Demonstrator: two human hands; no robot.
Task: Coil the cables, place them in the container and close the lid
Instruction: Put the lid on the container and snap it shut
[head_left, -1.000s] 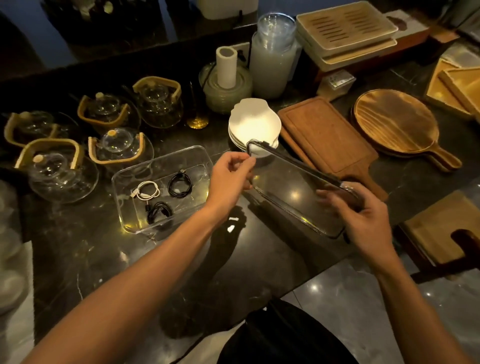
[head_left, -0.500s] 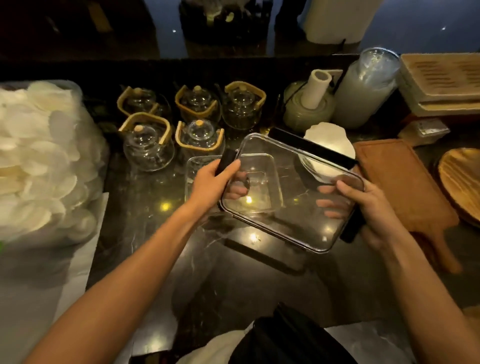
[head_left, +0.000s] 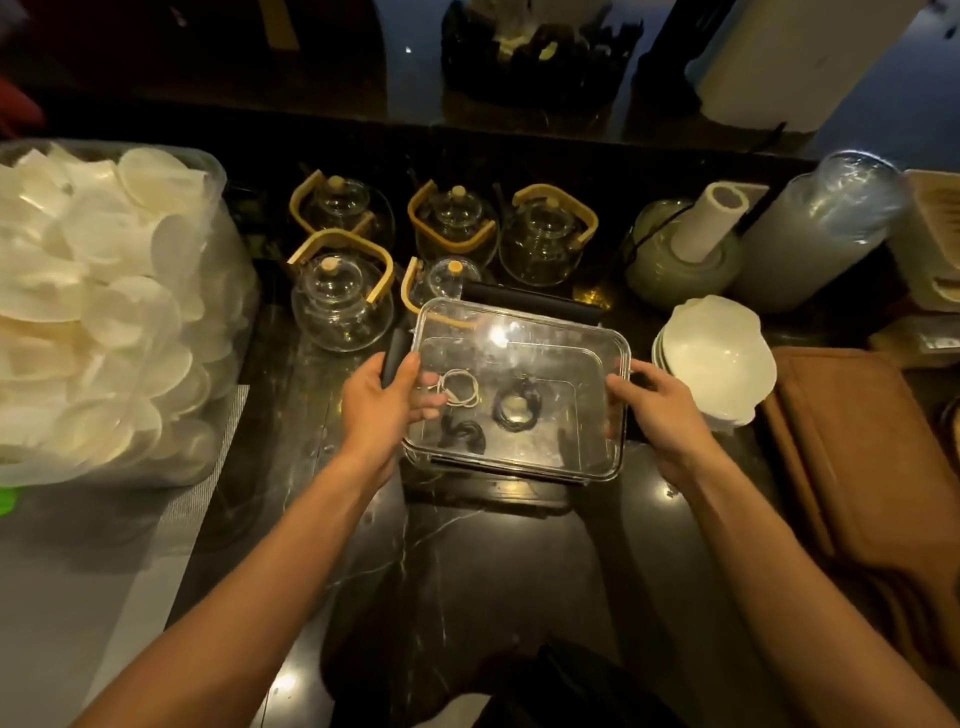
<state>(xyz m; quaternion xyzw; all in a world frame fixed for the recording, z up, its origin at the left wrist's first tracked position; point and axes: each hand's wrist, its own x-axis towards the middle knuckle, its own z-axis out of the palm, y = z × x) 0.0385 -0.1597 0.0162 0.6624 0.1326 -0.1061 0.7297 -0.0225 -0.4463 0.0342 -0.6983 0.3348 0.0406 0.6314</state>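
— What stands at the back of the dark marble counter (head_left: 467, 561)?
— Five clear glass teapots with bamboo handles (head_left: 340, 299), near a pale roll on a round green stand (head_left: 685, 260).
— And at the sides?
— A clear bin of white shell-shaped dishes (head_left: 104, 312) left; stacked white bowls (head_left: 717, 358) and a brown wooden board (head_left: 857, 457) right.

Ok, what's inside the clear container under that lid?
Through the clear lid three coiled cables show in the container: a white one and two black ones. Glare and the left hand hide part of the floor.
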